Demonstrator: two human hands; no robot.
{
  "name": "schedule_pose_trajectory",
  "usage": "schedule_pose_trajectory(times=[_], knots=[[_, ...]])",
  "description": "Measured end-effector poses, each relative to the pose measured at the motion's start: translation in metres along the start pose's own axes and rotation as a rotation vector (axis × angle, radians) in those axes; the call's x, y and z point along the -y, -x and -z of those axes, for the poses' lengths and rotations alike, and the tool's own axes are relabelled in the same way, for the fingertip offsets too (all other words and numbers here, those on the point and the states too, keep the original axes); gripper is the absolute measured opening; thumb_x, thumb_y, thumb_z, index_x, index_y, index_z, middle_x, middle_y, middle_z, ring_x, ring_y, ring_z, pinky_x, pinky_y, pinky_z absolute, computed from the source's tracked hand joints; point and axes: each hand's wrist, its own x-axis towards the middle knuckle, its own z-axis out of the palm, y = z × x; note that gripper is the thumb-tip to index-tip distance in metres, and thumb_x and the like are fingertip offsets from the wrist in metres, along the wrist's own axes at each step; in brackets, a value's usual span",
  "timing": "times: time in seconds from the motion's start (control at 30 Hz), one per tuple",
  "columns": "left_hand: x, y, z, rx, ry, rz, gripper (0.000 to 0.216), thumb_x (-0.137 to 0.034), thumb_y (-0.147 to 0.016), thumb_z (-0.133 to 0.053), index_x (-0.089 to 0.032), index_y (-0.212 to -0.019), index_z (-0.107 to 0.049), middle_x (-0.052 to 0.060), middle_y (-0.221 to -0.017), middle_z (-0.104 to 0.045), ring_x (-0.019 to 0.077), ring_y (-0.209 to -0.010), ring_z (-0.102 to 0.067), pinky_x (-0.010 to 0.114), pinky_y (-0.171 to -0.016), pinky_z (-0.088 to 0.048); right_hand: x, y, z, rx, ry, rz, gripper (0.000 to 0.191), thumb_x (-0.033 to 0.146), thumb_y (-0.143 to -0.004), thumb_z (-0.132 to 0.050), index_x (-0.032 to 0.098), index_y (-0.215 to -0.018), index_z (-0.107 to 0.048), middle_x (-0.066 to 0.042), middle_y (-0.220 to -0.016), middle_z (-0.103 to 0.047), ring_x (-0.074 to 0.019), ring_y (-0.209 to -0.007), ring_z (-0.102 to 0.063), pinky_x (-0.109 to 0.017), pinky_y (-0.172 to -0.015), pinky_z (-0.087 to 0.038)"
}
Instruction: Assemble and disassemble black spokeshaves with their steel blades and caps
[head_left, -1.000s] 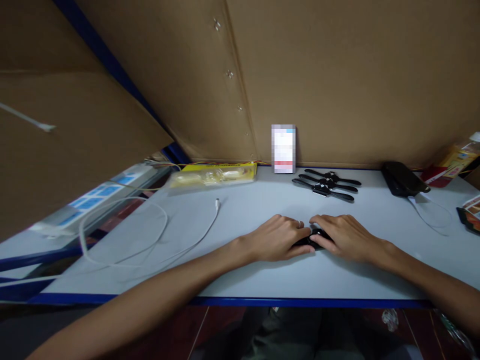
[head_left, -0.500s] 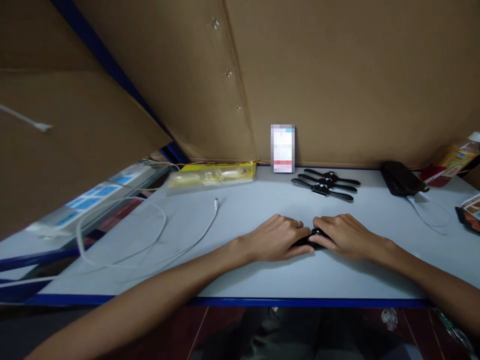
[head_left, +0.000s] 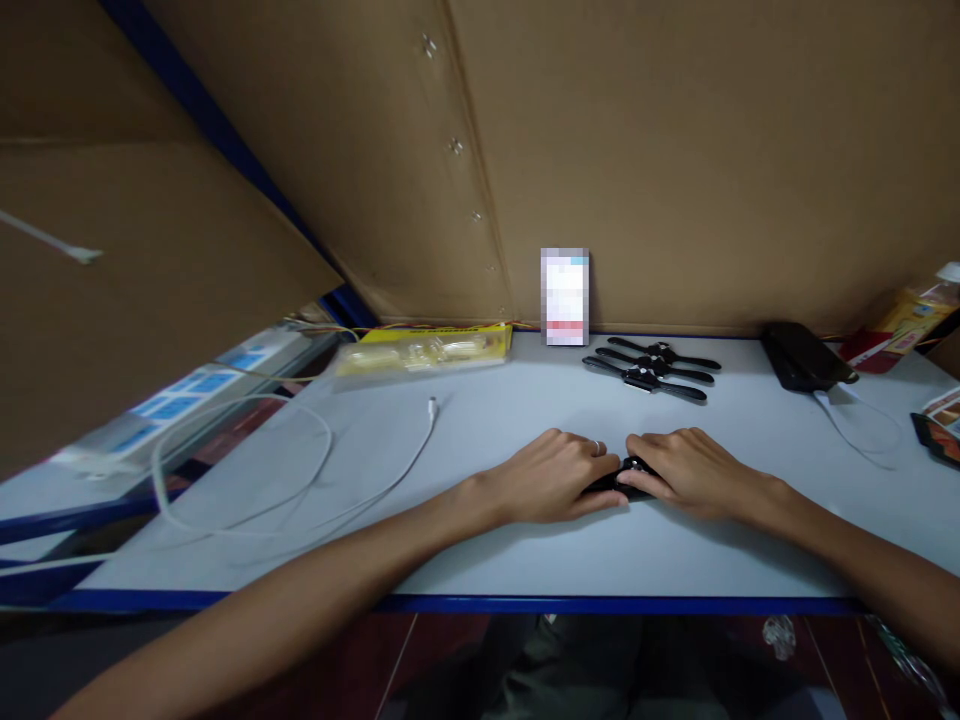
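A black spokeshave (head_left: pixel 634 464) lies low over the table, gripped from both sides. My left hand (head_left: pixel 556 474), a ring on one finger, is closed round its left handle. Its right handle is in my right hand (head_left: pixel 694 470), the thumb along the near side. My fingers cover most of the handles, so only the middle of the tool shows. Beyond my hands, three similar black spokeshaves (head_left: pixel 679 391) rest close together on the tabletop, their handles pointing left and right.
On the light table (head_left: pixel 600 560), a phone (head_left: pixel 565 297) leans against the cardboard wall. A plastic-wrapped yellow packet (head_left: pixel 424 352) lies back left, near a looped white cable (head_left: pixel 375 497). At right are a black case (head_left: pixel 806 358), a bottle (head_left: pixel 919 315) and a thin white cord.
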Motion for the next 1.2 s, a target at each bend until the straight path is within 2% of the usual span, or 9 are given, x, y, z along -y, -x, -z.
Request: schedule_pose_trajectory(times=[0.27, 0.53, 0.87, 1.07, 1.2], knots=[[-0.001, 0.000, 0.003, 0.016, 0.000, -0.001, 0.051, -0.057, -0.103, -0.034, -0.018, -0.088, -0.062, 0.003, -0.078, -0.068, 0.0151, -0.060, -0.060, 0.029, -0.051, -0.027, -0.003, -0.001, -0.003, -0.007, -0.021, 0.003, 0.031, 0.044, -0.104, -0.044, 0.017, -0.093, -0.058, -0.005, -0.082, -0.069, -0.0160, -0.062, -0.056, -0.031, -0.055, -0.021], [0.001, 0.000, 0.003, 0.028, -0.004, -0.027, 0.054, -0.067, -0.097, -0.041, -0.018, -0.090, -0.062, 0.003, -0.076, -0.066, 0.0158, -0.061, -0.061, 0.028, -0.051, -0.027, -0.006, -0.001, -0.004, -0.005, -0.050, 0.032, 0.029, 0.044, -0.103, -0.047, 0.018, -0.095, -0.057, -0.003, -0.082, -0.069, -0.0156, -0.062, -0.055, -0.031, -0.056, -0.022], [0.005, -0.001, 0.000, 0.040, -0.022, -0.004, 0.059, -0.068, -0.098, -0.033, -0.017, -0.090, -0.062, 0.005, -0.077, -0.067, 0.0170, -0.060, -0.059, 0.029, -0.052, -0.028, -0.006, -0.004, -0.005, -0.082, 0.007, 0.039, 0.030, 0.041, -0.104, -0.043, 0.018, -0.093, -0.057, -0.006, -0.084, -0.070, -0.0171, -0.062, -0.055, -0.032, -0.056, -0.022], [0.007, -0.001, 0.000, 0.018, -0.038, 0.002, 0.061, -0.069, -0.098, -0.032, -0.016, -0.086, -0.060, 0.005, -0.076, -0.066, 0.0168, -0.061, -0.061, 0.030, -0.052, -0.028, -0.019, -0.007, -0.009, -0.171, -0.119, -0.029, 0.032, 0.045, -0.104, -0.040, 0.020, -0.091, -0.055, -0.004, -0.078, -0.067, -0.0160, -0.060, -0.053, -0.031, -0.058, -0.027], [0.006, -0.001, 0.000, 0.028, -0.054, 0.001, 0.056, -0.067, -0.099, -0.034, -0.018, -0.085, -0.058, 0.004, -0.077, -0.065, 0.0173, -0.063, -0.061, 0.030, -0.053, -0.028, -0.035, -0.013, -0.014, -0.220, -0.158, -0.179, 0.034, 0.045, -0.104, -0.040, 0.019, -0.091, -0.058, -0.003, -0.073, -0.065, -0.0176, -0.065, -0.057, -0.031, -0.059, -0.028]])
